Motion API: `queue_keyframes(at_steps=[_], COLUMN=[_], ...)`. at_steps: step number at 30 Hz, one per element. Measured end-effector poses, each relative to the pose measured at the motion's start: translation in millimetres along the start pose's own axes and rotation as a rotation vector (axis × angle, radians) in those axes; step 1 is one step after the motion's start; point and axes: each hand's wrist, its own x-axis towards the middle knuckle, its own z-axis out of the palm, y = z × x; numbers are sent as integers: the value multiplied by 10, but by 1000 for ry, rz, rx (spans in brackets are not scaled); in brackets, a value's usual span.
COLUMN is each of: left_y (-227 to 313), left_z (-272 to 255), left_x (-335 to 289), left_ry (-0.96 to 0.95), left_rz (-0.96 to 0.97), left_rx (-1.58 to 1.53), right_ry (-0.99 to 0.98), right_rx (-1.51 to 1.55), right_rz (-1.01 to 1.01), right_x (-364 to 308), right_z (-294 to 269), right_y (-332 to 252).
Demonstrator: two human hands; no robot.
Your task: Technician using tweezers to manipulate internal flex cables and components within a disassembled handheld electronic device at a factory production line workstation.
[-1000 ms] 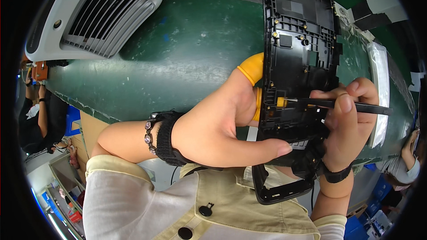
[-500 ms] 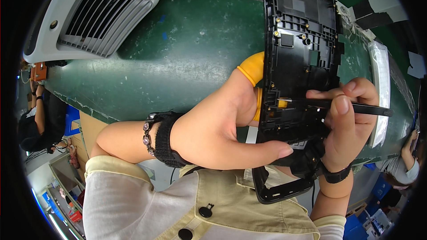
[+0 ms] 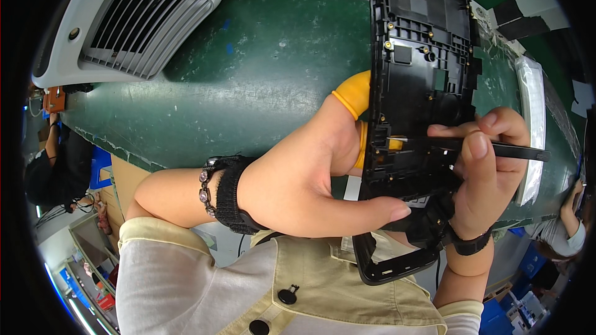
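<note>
A black plastic housing (image 3: 417, 80), with ribs and small brass inserts, stands tilted above the bench in front of me. My left hand (image 3: 304, 180) grips its left edge, the thumb on the near side and the fingers behind it. Yellow finger cots (image 3: 355, 94) cover fingers of that hand. Between the thumb and fingers of my right hand (image 3: 487, 164) are black tweezers (image 3: 490, 147). Their thin metal tips reach a small slot near the housing's left edge, where a yellow bit shows through. Whether the tips pinch anything is too small to tell. A black frame-like bracket (image 3: 397, 267) hangs below the housing.
The green bench top (image 3: 261, 56) is scuffed. At the far left stands a white casing (image 3: 62, 56) with a slatted grille. A clear-wrapped white strip (image 3: 531, 130) lies on the right. Other people (image 3: 59, 167) are at both sides, beyond the bench.
The housing has shifted very slightly to the right in my left hand. The tweezers stay at the same slot, with hardly any movement.
</note>
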Motion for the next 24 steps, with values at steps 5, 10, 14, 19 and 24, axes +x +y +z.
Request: queue_keyframes(at_steps=[5,10,14,19,24], left_y=[-46,-45,-35,-76,-24], left_z=[32,36,38,-27,-9], left_x=[24,22,18,41,24], left_ry=[79,86,82,115,185], left_rz=[82,74,63,27,-42], left_rx=[-59,-67,-116,-29,-11], right_ry=[-11,-23,-34,-45,-116], right_rx=[-4,-6,-6,-12,-40], right_rz=[-3,-6,-9,-38,-70], right_x=[4,7,6,0,4], right_z=[-8,-12,-2,10,-22], right_y=[4,7,3,40,40])
